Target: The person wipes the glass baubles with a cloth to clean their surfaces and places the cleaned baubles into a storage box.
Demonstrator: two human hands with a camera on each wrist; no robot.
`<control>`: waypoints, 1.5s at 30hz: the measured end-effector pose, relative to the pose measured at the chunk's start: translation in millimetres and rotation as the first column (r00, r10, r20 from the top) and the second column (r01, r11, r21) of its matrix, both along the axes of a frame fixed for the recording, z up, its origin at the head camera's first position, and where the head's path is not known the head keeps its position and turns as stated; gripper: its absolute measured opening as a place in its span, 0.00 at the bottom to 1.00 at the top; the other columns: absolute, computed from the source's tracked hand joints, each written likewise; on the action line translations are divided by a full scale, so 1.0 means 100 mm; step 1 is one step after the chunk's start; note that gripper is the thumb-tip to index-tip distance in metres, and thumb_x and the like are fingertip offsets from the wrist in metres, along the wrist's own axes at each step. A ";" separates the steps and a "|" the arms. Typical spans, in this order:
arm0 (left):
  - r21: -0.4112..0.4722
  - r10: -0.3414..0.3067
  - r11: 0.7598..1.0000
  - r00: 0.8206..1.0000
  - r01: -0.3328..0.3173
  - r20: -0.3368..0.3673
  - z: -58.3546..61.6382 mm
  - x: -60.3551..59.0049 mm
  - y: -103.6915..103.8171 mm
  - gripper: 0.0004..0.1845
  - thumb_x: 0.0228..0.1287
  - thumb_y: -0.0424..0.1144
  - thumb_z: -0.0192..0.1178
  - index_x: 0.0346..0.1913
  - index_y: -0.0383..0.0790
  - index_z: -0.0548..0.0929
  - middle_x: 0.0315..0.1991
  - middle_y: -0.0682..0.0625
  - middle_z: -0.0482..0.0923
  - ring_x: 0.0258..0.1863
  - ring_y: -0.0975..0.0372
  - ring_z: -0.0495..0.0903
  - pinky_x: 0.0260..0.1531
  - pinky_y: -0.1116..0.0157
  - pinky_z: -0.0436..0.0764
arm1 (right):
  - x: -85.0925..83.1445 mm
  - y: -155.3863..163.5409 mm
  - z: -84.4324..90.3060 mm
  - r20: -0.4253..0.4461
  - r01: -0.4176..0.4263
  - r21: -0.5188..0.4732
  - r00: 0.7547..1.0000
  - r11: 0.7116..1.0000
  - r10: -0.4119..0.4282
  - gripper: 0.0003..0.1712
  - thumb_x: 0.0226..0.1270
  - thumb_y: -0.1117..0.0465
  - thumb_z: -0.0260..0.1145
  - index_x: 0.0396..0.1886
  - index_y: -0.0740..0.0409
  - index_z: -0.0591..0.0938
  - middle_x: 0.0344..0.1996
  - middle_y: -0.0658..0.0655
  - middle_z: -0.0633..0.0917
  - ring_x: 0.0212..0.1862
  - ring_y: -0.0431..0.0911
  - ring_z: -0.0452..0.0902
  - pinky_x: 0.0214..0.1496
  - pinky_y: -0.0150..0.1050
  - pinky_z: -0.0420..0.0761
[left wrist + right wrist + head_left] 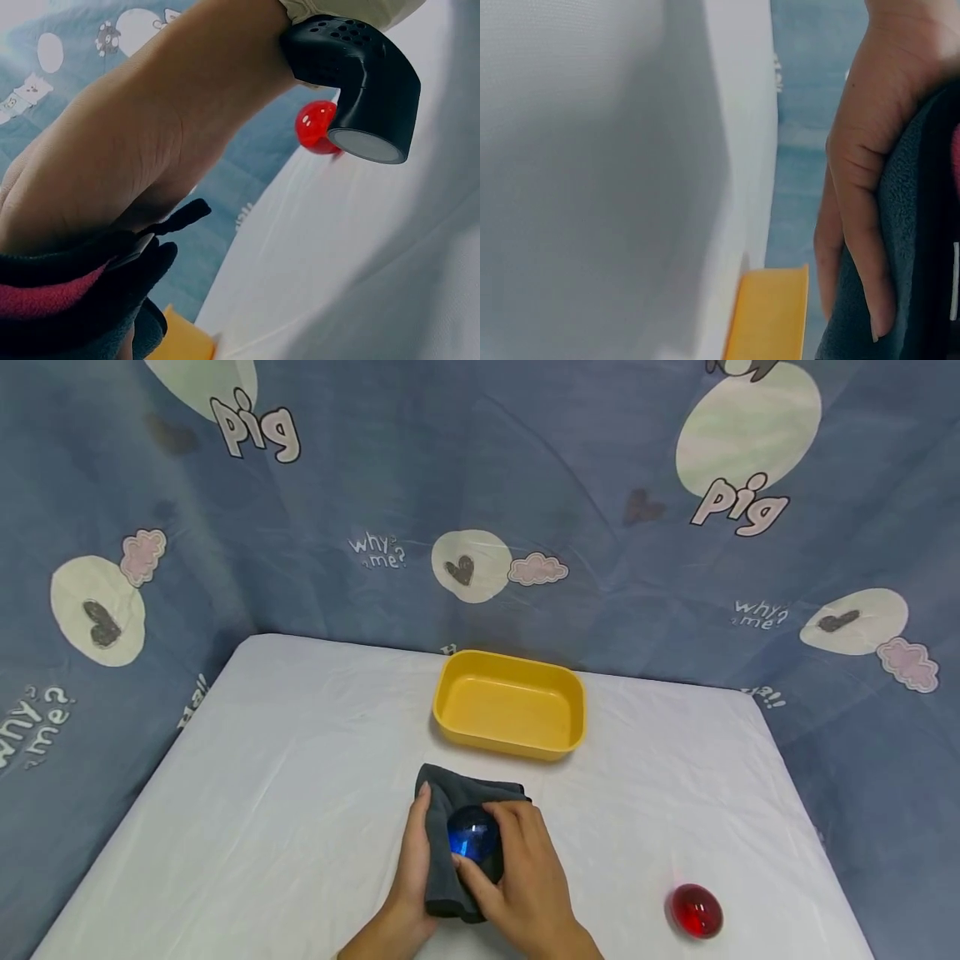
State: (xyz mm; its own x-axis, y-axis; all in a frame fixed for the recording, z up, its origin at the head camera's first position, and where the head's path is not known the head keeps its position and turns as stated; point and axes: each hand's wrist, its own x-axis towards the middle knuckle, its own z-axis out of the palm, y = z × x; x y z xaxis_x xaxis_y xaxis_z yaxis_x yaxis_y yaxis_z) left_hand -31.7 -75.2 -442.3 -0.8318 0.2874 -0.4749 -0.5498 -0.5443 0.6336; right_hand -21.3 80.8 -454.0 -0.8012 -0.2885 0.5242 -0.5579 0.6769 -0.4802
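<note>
Blue and faceted, the gem [472, 837] sits cradled in a dark grey cloth [450, 802] just in front of the yellow tray [510, 703], near the front edge of the white-covered bench [285, 793]. The left hand [414, 852] lies along the cloth's left side with its fingers [422, 802] held together and pointing toward the tray, supporting the fabric from beneath and beside; the left wrist view shows only the back of that hand over the bunched cloth [82, 300], which has a pink inner face. The right hand [525, 868] wraps round the gem from the right, thumb and fingers curled against it and the cloth below it, so the stone is held between the two hands with its top left bare. From the right wrist view, fingers [855, 225] of the left hand press flat on the grey fabric [907, 247], with a corner of the tray [769, 315] beyond.

A red gem [696, 911] lies alone on the bench, well to the right of the tray and nearer the front edge, touched by nothing. The tray itself holds nothing.

As a judgement, the blue gem is in the middle of being rubbed or wrapped in the cloth; nothing has reached the tray, and the red gem looks not yet handled.
</note>
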 end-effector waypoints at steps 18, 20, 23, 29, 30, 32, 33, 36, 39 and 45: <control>0.009 -0.015 1.000 1.000 0.015 0.016 -0.02 0.05 -0.01 0.50 0.68 0.82 0.37 0.72 0.44 0.64 0.57 0.50 0.75 0.53 0.62 0.78 0.57 0.65 0.77 | 0.01 -0.03 -0.01 0.070 0.107 0.090 0.991 0.990 -0.113 0.23 0.78 0.42 0.63 0.48 0.58 0.85 0.45 0.49 0.79 0.48 0.43 0.69 0.53 0.41 0.77; 0.010 -0.015 1.000 1.000 0.015 0.020 -0.01 0.04 0.00 0.50 0.67 0.82 0.37 0.72 0.43 0.64 0.56 0.50 0.75 0.53 0.62 0.79 0.57 0.65 0.77 | 0.01 -0.03 -0.01 0.093 0.104 0.091 0.989 0.990 -0.113 0.23 0.79 0.42 0.62 0.50 0.58 0.85 0.47 0.49 0.79 0.49 0.42 0.69 0.54 0.41 0.77; 0.023 -0.019 1.000 1.000 0.018 0.005 0.01 0.03 -0.01 0.50 0.68 0.82 0.36 0.74 0.44 0.62 0.59 0.49 0.74 0.55 0.61 0.77 0.58 0.64 0.77 | 0.02 -0.01 -0.01 0.113 0.089 0.077 0.989 0.993 -0.097 0.27 0.77 0.40 0.63 0.59 0.57 0.82 0.51 0.49 0.78 0.52 0.42 0.70 0.56 0.43 0.77; 0.039 -0.001 0.999 1.000 0.002 -0.020 0.02 -0.01 -0.02 0.50 0.68 0.82 0.38 0.76 0.46 0.61 0.64 0.49 0.71 0.58 0.62 0.74 0.59 0.65 0.75 | 0.01 0.03 -0.02 0.049 0.015 0.016 0.999 1.000 -0.015 0.40 0.68 0.42 0.74 0.72 0.56 0.73 0.57 0.55 0.76 0.55 0.47 0.75 0.58 0.49 0.80; 0.040 0.002 0.999 1.000 -0.002 -0.019 0.02 -0.01 -0.02 0.49 0.68 0.82 0.38 0.76 0.46 0.61 0.64 0.50 0.71 0.59 0.62 0.74 0.59 0.65 0.75 | 0.01 0.03 -0.03 0.036 0.010 0.018 0.999 1.000 -0.011 0.40 0.67 0.43 0.75 0.71 0.56 0.73 0.57 0.55 0.76 0.54 0.47 0.75 0.57 0.49 0.81; 0.052 0.000 0.999 1.000 0.001 -0.018 0.01 -0.01 -0.02 0.49 0.69 0.81 0.38 0.75 0.46 0.61 0.64 0.50 0.71 0.59 0.62 0.74 0.60 0.64 0.75 | 0.00 0.02 -0.05 0.023 0.009 0.020 1.000 1.000 -0.009 0.39 0.66 0.43 0.76 0.69 0.55 0.75 0.55 0.55 0.76 0.53 0.47 0.75 0.56 0.48 0.81; 0.049 -0.004 0.999 1.000 0.004 -0.015 0.01 0.00 -0.02 0.49 0.68 0.82 0.38 0.75 0.46 0.61 0.64 0.50 0.71 0.59 0.62 0.74 0.60 0.64 0.75 | 0.00 0.02 -0.05 0.016 0.009 0.021 1.000 1.000 -0.009 0.38 0.66 0.43 0.76 0.68 0.56 0.75 0.55 0.55 0.76 0.53 0.47 0.75 0.56 0.48 0.81; 0.032 -0.019 0.999 1.000 0.020 -0.009 -0.01 0.01 -0.03 0.51 0.68 0.82 0.37 0.78 0.45 0.58 0.65 0.49 0.70 0.59 0.61 0.74 0.59 0.63 0.75 | 0.01 0.02 -0.07 0.016 0.004 0.011 1.000 1.000 -0.004 0.37 0.66 0.42 0.76 0.66 0.57 0.76 0.55 0.54 0.77 0.53 0.46 0.75 0.56 0.48 0.80; 0.003 -0.030 1.000 1.000 0.030 -0.010 -0.02 0.02 -0.04 0.54 0.67 0.83 0.36 0.80 0.45 0.54 0.67 0.47 0.68 0.60 0.60 0.73 0.59 0.63 0.75 | 0.00 0.03 -0.06 0.020 -0.011 -0.013 1.000 1.000 0.011 0.35 0.68 0.42 0.74 0.65 0.57 0.77 0.55 0.53 0.78 0.54 0.46 0.74 0.58 0.47 0.79; -0.007 -0.031 1.000 0.999 0.030 -0.031 0.00 -0.01 -0.03 0.54 0.67 0.83 0.35 0.81 0.46 0.51 0.68 0.46 0.66 0.61 0.58 0.72 0.61 0.61 0.75 | -0.04 0.07 -0.04 0.032 -0.019 -0.051 0.999 0.999 0.021 0.31 0.69 0.42 0.74 0.62 0.55 0.80 0.50 0.48 0.80 0.51 0.44 0.72 0.54 0.42 0.77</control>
State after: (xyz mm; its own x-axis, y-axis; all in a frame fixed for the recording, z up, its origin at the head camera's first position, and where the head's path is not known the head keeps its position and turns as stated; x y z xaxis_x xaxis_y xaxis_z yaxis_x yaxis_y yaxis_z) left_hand -32.2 -78.0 -442.5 -0.8373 0.3098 -0.4505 -0.5457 -0.5234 0.6544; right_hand -24.9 87.6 -457.8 -0.8124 -0.2782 0.5124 -0.5545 0.6402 -0.5316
